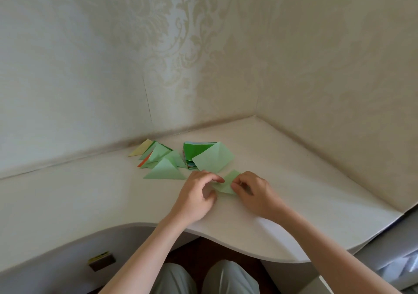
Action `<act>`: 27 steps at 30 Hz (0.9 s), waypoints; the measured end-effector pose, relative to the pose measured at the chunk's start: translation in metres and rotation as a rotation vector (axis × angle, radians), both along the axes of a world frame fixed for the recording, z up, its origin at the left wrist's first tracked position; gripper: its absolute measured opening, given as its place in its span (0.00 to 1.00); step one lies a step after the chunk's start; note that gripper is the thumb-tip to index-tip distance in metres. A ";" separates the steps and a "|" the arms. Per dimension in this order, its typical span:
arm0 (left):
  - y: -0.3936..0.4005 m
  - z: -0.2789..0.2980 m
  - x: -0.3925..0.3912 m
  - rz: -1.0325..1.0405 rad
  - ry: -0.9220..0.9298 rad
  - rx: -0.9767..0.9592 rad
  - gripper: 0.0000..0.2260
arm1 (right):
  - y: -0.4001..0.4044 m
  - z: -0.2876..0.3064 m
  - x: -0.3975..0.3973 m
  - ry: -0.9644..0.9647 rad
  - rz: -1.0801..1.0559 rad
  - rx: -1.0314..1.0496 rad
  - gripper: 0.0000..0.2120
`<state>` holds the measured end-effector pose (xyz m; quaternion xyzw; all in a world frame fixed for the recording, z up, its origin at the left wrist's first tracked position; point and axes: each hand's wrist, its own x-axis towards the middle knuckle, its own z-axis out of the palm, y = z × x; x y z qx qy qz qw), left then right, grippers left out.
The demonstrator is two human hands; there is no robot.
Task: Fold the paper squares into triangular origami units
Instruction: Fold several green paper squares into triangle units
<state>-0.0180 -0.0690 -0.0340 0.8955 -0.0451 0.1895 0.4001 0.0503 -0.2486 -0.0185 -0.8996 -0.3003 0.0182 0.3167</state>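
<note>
Both knees in pale trousers (203,278) show at 6 o'clock, under the table (294,180) edge. At the centre, the left hand (196,194) and right hand (253,191) pinch a small light green paper (226,184) lying on the table; the fingers of both hands are curled onto its edges. It seems a fold is being made now. Next the crease needs firm pressing. Finished triangles (162,160) lie at 11 o'clock, beside the stack of squares (194,155).
</note>
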 end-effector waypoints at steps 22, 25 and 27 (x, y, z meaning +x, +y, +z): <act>-0.002 -0.003 0.005 0.063 0.061 -0.073 0.07 | -0.009 -0.017 -0.012 -0.276 -0.055 0.021 0.16; -0.007 0.000 0.006 0.091 0.067 -0.067 0.08 | -0.003 -0.019 -0.008 -0.258 -0.105 0.000 0.11; -0.011 0.000 0.009 0.124 0.058 -0.051 0.08 | 0.000 -0.020 -0.006 -0.238 -0.122 -0.008 0.11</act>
